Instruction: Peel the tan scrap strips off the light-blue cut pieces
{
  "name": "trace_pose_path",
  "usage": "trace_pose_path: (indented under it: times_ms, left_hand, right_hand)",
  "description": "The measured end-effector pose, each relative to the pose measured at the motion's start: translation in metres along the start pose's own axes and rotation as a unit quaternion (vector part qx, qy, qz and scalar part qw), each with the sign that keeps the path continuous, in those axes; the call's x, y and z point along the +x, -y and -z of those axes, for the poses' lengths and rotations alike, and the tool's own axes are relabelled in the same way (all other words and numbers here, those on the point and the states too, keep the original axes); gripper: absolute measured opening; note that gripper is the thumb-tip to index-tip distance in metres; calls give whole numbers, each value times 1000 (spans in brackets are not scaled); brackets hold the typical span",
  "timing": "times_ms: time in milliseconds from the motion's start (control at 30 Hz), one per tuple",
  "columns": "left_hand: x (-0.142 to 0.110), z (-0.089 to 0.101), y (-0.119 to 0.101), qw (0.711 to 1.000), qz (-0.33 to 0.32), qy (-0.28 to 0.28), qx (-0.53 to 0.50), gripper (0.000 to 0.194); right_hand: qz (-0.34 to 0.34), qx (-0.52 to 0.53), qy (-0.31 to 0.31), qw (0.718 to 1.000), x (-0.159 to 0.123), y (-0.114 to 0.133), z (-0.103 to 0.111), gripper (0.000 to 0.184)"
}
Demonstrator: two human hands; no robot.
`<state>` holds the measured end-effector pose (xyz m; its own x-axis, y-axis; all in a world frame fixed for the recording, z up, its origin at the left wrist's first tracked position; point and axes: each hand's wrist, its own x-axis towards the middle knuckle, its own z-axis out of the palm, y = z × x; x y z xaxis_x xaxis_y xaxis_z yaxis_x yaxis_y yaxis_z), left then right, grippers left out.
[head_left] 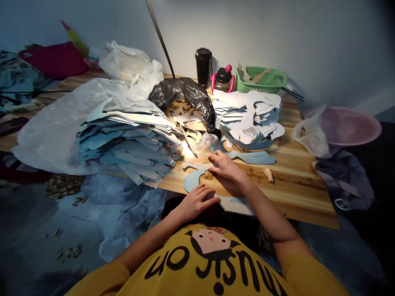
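On the tabletop's (pixel 296 199) near edge, left hand (pixel 195 202) and right hand (pixel 227 167) meet a curved blue piece (pixel 191 179), fingers half-bent; whether either grip pinches, can't tell. One piece under way, a tall stack (pixel 123 139) left, white-topped pile (pixel 249 113) right; which is finished doesn't show.

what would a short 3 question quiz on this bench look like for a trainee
1. True or false: the pink basin is to the right of the pile of white pieces.
2. Which is nearer the yellow shirt, the left hand or the right hand?
3. Fill in: the pink-handled bottle stands between the black tumbler and the green ____.

Key: 1 true; 2 left hand; 3 basket.
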<state>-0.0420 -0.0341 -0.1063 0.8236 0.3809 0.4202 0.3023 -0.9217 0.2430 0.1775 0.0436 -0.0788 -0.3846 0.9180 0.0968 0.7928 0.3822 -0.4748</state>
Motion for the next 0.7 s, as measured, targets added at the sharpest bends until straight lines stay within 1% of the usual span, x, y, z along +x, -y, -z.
trace_pose_path:
  times_ms: [67, 100, 133, 200, 233, 267, 300, 333, 367, 400, 433, 467, 500, 533, 567, 600, 633, 667, 700]
  left_hand:
    - [-4, 22, -5, 1000, 2, -11, 22, 36]
    - [-7, 37, -9, 999, 7, -25, 32, 38]
    - [-10, 53, -11, 998, 15, -50, 42, 39]
    - [-15, 91, -10, 988, 37, -133, 73, 44]
    - [-16, 111, -3, 975, 54, -189, 103, 46]
    - [-17, 132, 9, 955, 75, -245, 147, 47]
    - [-17, 154, 26, 930, 97, -295, 197, 44]
    - [-16, 176, 48, 901, 115, -330, 258, 33]
    - [-16, 198, 74, 880, 126, -344, 304, 17]
    - [-15, 217, 101, 863, 123, -356, 337, 13]
    - [-14, 234, 127, 858, 169, -344, 343, 19]
    - [-13, 246, 149, 870, 190, -301, 343, 24]
    - [-11, 252, 164, 882, 205, -259, 337, 27]
    - [-8, 253, 172, 883, 217, -251, 332, 31]
    - [-5, 247, 172, 885, 218, -259, 320, 34]
    - [0, 236, 164, 889, 208, -277, 300, 36]
    - [6, 219, 151, 900, 196, -286, 264, 36]
    - [13, 198, 135, 909, 169, -313, 217, 33]
    - [21, 174, 117, 933, 142, -288, 161, 31]
  right_hand:
    - [-21, -8, -16, 1000, -3, -3, -2, 27]
    - [-21, -9, -30, 999, -6, -5, -3, 30]
    - [-19, -11, -50, 999, -11, -7, -4, 33]
    - [-26, -21, -84, 996, -21, -11, -8, 35]
    - [-42, -26, -98, 994, -26, -14, -10, 31]
    - [-55, -26, -111, 992, -30, -15, -12, 25]
    - [-66, -24, -124, 990, -33, -17, -14, 20]
    - [-73, -19, -137, 988, -36, -17, -16, 16]
    - [-75, -12, -150, 986, -39, -16, -18, 13]
    - [-76, -4, -161, 984, -41, -15, -19, 12]
    - [-78, 1, -168, 983, -43, -13, -19, 12]
    - [-86, 4, -168, 982, -45, -10, -20, 12]
    - [-100, 4, -163, 982, -47, -6, -20, 13]
    - [-117, 5, -155, 981, -50, -3, -20, 14]
    - [-133, 8, -149, 980, -53, 0, -20, 16]
    - [-143, 18, -147, 979, -57, 3, -20, 18]
    - [-145, 38, -150, 977, -62, 5, -20, 21]
    - [-141, 70, -158, 975, -67, 6, -19, 24]
    - [-138, 109, -171, 970, -74, 5, -18, 27]
